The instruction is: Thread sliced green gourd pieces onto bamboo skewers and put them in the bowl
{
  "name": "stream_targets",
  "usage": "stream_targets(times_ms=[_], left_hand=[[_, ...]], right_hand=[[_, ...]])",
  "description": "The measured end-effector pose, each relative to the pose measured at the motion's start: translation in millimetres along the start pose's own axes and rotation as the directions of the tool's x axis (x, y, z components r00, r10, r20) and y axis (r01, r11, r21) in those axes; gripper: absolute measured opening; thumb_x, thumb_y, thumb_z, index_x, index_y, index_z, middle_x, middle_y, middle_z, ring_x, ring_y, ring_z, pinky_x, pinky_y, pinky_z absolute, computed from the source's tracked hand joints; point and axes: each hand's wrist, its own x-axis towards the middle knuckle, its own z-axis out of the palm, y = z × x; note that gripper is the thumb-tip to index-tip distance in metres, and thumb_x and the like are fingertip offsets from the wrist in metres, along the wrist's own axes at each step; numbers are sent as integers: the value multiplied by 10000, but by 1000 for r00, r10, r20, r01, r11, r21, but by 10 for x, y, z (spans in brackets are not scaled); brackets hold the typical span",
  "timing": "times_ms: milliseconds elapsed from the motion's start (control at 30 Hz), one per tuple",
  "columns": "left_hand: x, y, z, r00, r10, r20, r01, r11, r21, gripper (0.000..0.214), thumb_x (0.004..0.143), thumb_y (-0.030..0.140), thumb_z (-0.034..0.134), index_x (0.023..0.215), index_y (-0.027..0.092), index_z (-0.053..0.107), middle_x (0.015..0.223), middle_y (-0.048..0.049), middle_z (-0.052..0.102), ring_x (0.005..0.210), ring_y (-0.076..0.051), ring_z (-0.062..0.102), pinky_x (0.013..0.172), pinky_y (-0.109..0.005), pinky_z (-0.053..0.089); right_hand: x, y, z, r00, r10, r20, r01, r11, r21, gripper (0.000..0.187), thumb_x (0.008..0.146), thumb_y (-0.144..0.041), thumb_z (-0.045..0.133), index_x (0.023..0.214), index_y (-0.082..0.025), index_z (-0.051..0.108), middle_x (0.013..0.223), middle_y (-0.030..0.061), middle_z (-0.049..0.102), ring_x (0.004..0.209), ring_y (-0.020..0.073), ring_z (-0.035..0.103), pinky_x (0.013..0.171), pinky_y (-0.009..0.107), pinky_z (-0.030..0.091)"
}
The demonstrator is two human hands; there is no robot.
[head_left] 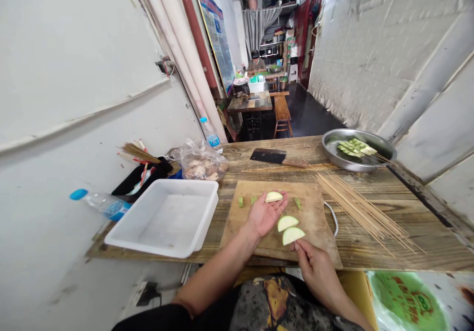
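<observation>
My left hand [263,214] lies palm up over the wooden cutting board [314,222], its fingertips pinching a pale green vegetable slice [273,197]. My right hand [314,267] at the board's near edge grips a thin bamboo skewer [298,244] with two more slices [290,229] threaded on it. A few small green offcuts [241,201] lie on the board above my left hand.
A pile of bamboo skewers [361,207] fans out right of the board. A metal bowl [385,148] holds finished skewers. A cleaver [272,156] lies behind the board. An empty white tub [170,215], a bag of mushrooms [202,165] and water bottles [99,202] sit left. A person sits far back.
</observation>
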Motion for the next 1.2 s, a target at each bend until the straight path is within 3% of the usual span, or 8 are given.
stream_targets(times_ms=[367,633,733,1000,1200], left_hand=[[-35,-53,14,999,48,17,-49,996,72,269,896,251,409,925,60,596,977,-151,657,940,-201,635,930,-345,471],[-87,-192,59,990,130,-59,-121,985,127,259,882,259,422,867,86,613,917,-134,671,896,-198,643,923,-343,457],[-110,-246,73,986,163,-30,-157,974,161,258,876,265,427,887,92,617,943,-139,667,911,-203,638,925,-339,448],[-136,-304,88,986,166,-11,-163,977,136,269,889,268,393,915,104,604,912,-125,670,861,-189,638,884,-324,460],[-171,-329,135,986,154,-59,-147,982,117,290,895,264,376,905,97,612,889,-122,673,839,-186,640,867,-307,464]], right_hand=[[5,-37,-21,1000,10,4,-10,1000,-9,306,913,-328,306,769,-185,534,674,32,621,609,157,588,589,247,418],[4,-63,-20,1000,-9,-22,8,999,-44,314,912,-315,299,765,-184,544,660,29,637,587,156,601,568,249,426],[-7,-60,-16,999,-14,-32,12,999,-48,314,913,-317,299,764,-185,541,650,27,628,576,156,595,566,253,425],[-40,-38,-15,999,-20,-34,18,998,-54,294,920,-306,302,778,-186,529,655,15,614,581,148,592,567,247,407],[-22,-51,-1,999,-34,-37,32,998,-51,285,923,-296,301,784,-183,523,651,13,608,571,141,587,562,241,401]])
